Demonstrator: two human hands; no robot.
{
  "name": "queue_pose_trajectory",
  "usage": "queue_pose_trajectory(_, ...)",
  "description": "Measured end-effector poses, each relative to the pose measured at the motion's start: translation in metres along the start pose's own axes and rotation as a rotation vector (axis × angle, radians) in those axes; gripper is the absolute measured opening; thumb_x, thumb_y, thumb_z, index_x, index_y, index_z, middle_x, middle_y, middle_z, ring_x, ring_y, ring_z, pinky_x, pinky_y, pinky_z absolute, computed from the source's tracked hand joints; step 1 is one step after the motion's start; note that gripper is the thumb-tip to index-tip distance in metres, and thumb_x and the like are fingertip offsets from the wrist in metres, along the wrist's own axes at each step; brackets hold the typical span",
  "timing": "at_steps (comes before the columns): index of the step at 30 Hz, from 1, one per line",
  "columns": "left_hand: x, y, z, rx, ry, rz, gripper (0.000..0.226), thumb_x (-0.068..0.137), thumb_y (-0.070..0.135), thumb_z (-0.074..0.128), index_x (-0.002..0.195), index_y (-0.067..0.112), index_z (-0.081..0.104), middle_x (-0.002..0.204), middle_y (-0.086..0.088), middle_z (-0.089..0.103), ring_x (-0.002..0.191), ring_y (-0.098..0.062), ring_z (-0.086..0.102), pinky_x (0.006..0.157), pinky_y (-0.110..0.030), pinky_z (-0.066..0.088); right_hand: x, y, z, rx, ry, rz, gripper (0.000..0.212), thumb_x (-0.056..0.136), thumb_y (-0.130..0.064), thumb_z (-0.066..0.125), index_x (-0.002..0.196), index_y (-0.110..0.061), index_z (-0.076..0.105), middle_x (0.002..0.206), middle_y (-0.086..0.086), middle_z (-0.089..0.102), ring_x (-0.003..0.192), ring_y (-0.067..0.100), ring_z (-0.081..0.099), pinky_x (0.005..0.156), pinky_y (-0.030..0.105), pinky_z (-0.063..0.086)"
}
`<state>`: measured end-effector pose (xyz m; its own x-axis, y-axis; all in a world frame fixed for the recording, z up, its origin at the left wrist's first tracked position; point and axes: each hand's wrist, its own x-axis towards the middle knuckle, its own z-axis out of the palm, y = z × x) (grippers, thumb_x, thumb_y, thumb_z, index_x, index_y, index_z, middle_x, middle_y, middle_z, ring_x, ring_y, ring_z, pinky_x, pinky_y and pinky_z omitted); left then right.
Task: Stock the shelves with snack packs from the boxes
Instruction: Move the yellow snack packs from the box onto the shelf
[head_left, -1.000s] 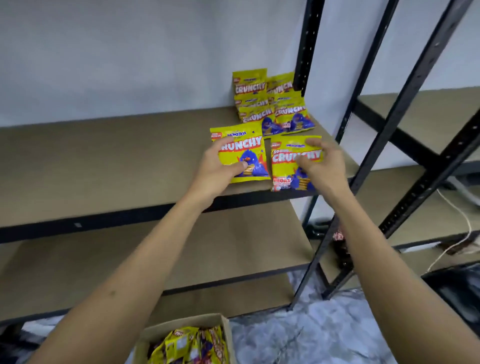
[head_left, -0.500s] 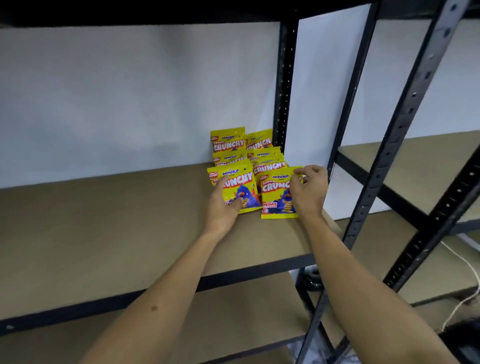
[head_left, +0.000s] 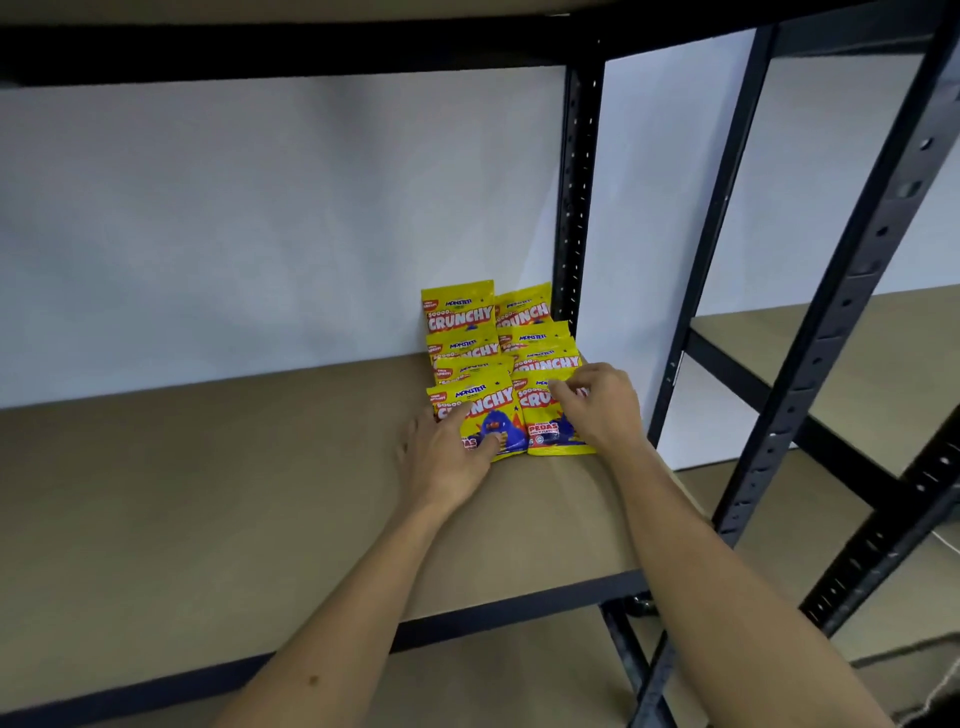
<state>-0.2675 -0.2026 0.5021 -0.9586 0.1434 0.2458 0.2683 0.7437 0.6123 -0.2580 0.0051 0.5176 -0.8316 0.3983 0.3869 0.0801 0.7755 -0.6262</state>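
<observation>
Left hand (head_left: 447, 457) pinching left pack (head_left: 475, 415), right hand (head_left: 597, 410) gripping right pack (head_left: 545, 421); light, crinkly, slippery film; best held by edges.

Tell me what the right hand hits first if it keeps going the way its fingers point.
The right hand points left across the front right pack it holds. Going straight on, it would probably meet the front left pack under the left hand, though depth is unclear.

The snack packs (head_left: 470, 410) are bright yellow with red-and-white words and a blue monster. The shelf (head_left: 208, 493) is brown, its frame (head_left: 571, 208) black, the wall (head_left: 260, 234) white.
</observation>
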Motion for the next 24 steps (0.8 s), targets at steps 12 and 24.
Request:
queue_pose_trajectory(12,-0.002,0.011,-0.023,-0.216,-0.072,0.012,0.059,0.091,0.052,0.056,0.143,0.03,0.038,0.128,0.011,0.058,0.117,-0.014,0.055,0.092,-0.026,0.044,-0.032,-0.009,-0.014,-0.173,0.173,-0.098,0.039,0.095,-0.039,0.057,0.121,-0.011,0.065,0.136,0.009,0.054,0.137,0.026,0.035,0.106,0.045,0.022)
queue_pose_trajectory(24,-0.088,-0.024,-0.081,0.16,-0.136,0.312,0.039,0.095,0.037,0.048,0.126,0.017,0.061,0.126,-0.004,0.062,0.119,-0.025,0.055,0.097,-0.035,0.045,-0.152,-0.036,-0.005,-0.183,0.3,-0.086,0.043,0.091,-0.036,0.038,0.11,-0.01,0.068,0.121,0.007,0.065,0.115,0.031,0.056,0.095,0.044,0.037)
